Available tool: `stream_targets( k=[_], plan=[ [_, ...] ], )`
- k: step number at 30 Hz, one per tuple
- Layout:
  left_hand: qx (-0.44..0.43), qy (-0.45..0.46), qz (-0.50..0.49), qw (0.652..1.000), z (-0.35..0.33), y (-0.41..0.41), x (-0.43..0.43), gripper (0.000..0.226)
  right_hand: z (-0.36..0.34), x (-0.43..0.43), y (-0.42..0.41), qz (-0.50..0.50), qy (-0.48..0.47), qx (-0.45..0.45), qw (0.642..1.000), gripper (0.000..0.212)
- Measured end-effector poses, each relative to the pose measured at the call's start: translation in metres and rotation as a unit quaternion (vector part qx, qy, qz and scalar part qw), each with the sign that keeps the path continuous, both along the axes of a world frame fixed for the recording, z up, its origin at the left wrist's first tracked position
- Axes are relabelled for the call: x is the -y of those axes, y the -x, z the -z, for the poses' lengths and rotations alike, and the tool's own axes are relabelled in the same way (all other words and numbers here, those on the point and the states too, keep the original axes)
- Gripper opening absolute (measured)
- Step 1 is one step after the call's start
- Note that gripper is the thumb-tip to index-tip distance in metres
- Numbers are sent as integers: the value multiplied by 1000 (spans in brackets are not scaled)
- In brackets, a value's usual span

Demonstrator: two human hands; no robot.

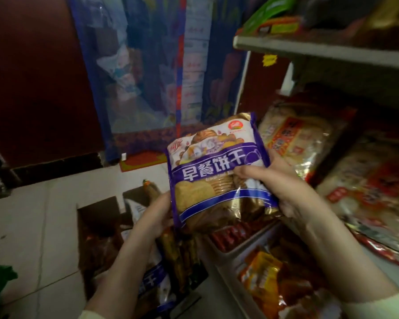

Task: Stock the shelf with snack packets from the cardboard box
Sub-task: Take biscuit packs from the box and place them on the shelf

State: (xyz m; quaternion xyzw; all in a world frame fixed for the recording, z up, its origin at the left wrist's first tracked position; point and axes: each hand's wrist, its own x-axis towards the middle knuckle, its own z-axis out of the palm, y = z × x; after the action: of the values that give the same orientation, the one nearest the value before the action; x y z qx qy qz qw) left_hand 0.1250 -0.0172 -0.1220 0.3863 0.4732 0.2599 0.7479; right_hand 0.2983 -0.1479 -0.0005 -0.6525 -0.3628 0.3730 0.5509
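I hold the biscuit packet [217, 171] in the air with both hands. It is above the open cardboard box [97, 226] on the floor and just in front of the left end of the shelf [320, 51]. My right hand [281, 189] grips the lower right side of the packet with its fingers curled over the printed front, so I think this hand carries most of the weight and will steer it. My left hand [159, 215] holds the left edge. Its fingers go behind the packet and I cannot see them, but it seems to support the packet from the back so that it does not bend. The packet is nearly upright with its front to me, I judge so that it can go on the shelf face outward. More purple packets [152, 286] lie in the box. Under the upper board, large clear packets [297, 139] fill the left end, so a free place is hard to find from here.
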Motion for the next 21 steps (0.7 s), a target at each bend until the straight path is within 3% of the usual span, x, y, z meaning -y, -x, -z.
stream_targets(
  k=[3,9,13,17,21],
  plan=[
    [59,-18,57,997,-30,-43,26,27,-13,34,-27,38,-33,-24,998,56],
    [140,-30,96,985,-69,-103,59,37,-34,96,-68,99,-76,-24,992,51],
    [178,-67,175,966,-87,-126,83,42,-38,136,-92,147,-74,-79,983,53],
    [227,-127,311,914,-105,-145,122,26,-39,180,-114,187,-100,-130,969,40],
    [199,-225,413,860,-120,-180,166,44,-32,231,-139,270,-171,-89,943,48]
  ],
)
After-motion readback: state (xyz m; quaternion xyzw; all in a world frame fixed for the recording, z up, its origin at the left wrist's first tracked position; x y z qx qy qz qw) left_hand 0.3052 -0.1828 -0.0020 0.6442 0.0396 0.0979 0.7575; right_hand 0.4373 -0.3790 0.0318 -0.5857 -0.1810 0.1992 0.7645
